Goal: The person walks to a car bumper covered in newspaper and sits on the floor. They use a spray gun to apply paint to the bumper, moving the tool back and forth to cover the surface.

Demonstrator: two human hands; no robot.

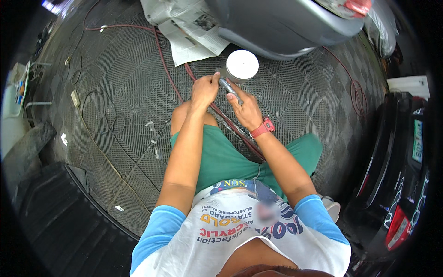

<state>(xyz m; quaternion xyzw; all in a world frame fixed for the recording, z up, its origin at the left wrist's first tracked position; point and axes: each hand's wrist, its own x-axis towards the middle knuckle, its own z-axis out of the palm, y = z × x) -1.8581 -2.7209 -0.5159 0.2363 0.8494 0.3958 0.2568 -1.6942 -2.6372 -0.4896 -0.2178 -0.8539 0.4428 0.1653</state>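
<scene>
Widest of all, the black ribbed floor matting [288,108] is spreading beneath everything. A black car [390,152] is filling the right edge, its red tail lamp facing inward. A grey car bumper [281,27] is standing at the top; its visible face is showing an even grey, though whether that surface is finished I cannot tell. Newspaper sheets [191,39] are lying against its left side, so some covering already appears to be in place there. A bundle of red hoses [237,131] is running between the person's legs.

The right hand [247,111] is curling its fingers closed around a slim silver-grey cylindrical piece, and the left hand [206,90] is bringing thumb and forefinger close together by the piece's far end; whether they are pinching it or only resting near it, I cannot tell. Just beyond the hands, a round white-topped can [242,63] is standing upright on the matting; whether its white top is a lid or its contents is not clear.

A red wristwatch [262,129] is circling the right wrist. The silver-grey piece [227,86] itself is sitting between the hands, off the floor and near the can: the handling looks midway, with the piece not yet set down.
</scene>
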